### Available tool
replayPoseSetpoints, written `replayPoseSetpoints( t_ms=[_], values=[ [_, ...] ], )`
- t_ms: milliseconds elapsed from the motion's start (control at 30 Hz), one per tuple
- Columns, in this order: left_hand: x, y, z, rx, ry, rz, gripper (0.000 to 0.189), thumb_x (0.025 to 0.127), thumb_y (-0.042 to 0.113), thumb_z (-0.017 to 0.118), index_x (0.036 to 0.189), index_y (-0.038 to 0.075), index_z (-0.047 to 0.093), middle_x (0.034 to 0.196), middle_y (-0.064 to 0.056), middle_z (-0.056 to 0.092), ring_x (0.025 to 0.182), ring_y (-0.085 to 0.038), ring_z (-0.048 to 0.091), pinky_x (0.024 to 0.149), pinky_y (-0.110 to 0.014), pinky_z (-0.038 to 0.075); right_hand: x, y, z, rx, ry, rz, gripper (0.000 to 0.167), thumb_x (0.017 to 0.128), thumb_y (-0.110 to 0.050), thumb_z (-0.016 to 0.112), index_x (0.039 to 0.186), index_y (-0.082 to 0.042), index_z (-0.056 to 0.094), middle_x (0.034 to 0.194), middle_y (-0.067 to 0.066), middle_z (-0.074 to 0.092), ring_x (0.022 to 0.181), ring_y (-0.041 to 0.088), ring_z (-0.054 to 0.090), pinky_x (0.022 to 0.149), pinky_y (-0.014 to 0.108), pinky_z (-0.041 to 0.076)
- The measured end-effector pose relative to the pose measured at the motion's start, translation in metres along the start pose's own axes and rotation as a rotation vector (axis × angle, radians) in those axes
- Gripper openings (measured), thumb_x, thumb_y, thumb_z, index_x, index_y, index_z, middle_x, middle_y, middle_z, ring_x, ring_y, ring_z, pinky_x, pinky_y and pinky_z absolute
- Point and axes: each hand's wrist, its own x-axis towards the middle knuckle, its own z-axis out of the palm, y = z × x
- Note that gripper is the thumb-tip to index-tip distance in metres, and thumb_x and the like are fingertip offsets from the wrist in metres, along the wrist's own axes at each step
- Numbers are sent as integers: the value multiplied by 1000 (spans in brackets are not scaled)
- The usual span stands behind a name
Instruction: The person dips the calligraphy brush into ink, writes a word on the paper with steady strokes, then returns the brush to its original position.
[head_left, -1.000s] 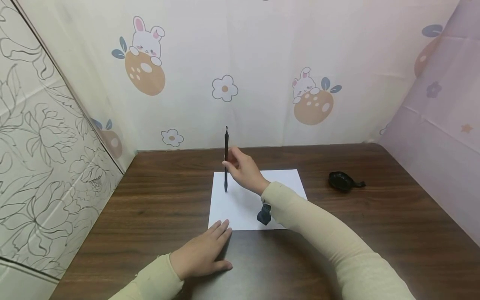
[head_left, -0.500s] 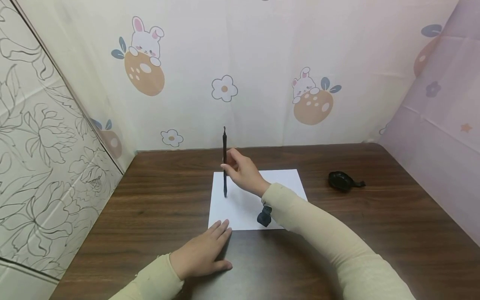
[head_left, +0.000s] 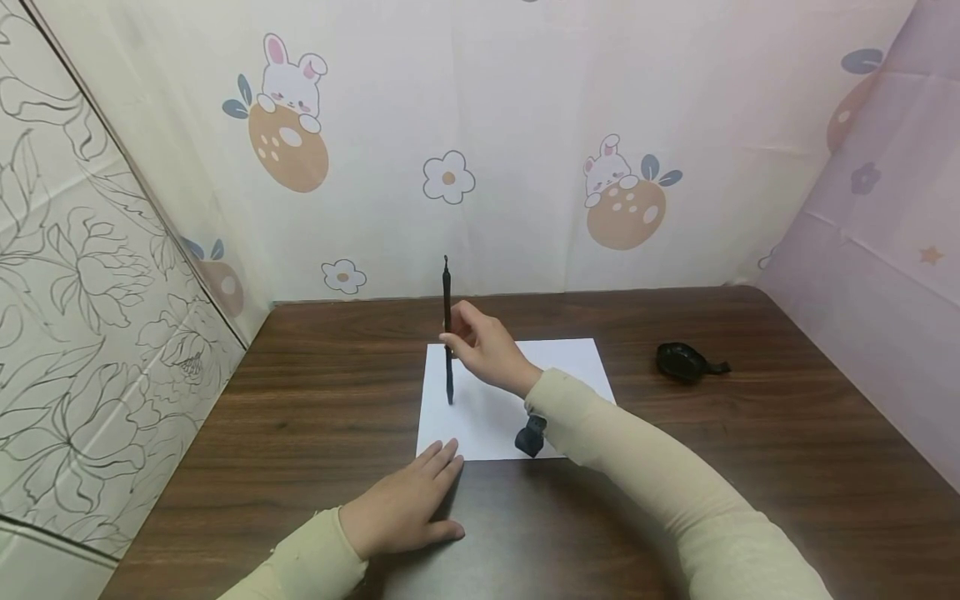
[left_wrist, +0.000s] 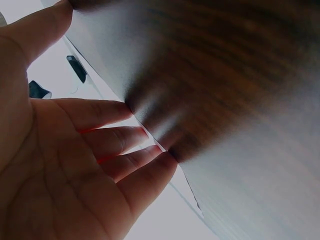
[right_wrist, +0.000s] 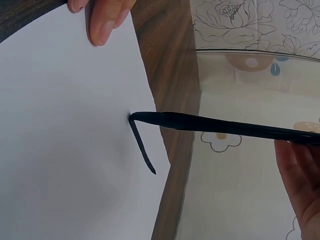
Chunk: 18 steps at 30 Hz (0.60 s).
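Note:
My right hand (head_left: 489,348) pinches a black ink brush (head_left: 447,292) partway along its handle and holds it nearly upright over a white sheet of paper (head_left: 487,421). In the right wrist view the brush tip meets the paper at one end of a thin black stroke (right_wrist: 142,145). From the head the brush hides that stroke. My left hand (head_left: 405,510) lies flat at the sheet's near left corner, fingers straight, their tips on its edge. The left wrist view shows that palm and the fingertips (left_wrist: 167,159) along the paper's border.
To the right on the dark wooden table (head_left: 322,400) sits a black oval dish-like thing (head_left: 684,363) with a short stem. A small black device (head_left: 530,436) hangs at my right wrist over the paper. Patterned curtains (head_left: 525,100) stand behind the table.
My right hand and the brush have moved a little toward me, the tip sliding down the left part of the sheet. My left hand has stayed in place.

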Motion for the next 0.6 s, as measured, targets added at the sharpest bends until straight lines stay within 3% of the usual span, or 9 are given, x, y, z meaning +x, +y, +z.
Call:
replayPoseSetpoints(
  t_ms=[367, 600],
  values=[
    [-2, 0, -1, 8, 11, 9, 82, 88, 53, 66, 147, 2, 41, 158, -16, 33, 146, -33, 32, 115, -46, 37, 2, -1, -6, -2, 2, -23, 17, 97, -16, 61, 110, -8, 55, 92, 5, 64, 78, 15, 64, 66, 24, 56],
    [-2, 0, 0, 13, 17, 14, 82, 88, 52, 66, 147, 1, 41, 158, -17, 33, 146, -34, 32, 115, -46, 37, 13, -6, -20, -9, 55, -56, 13, 97, -17, 61, 104, -8, 54, 91, 6, 62, 77, 17, 64, 65, 27, 55]
  ],
)
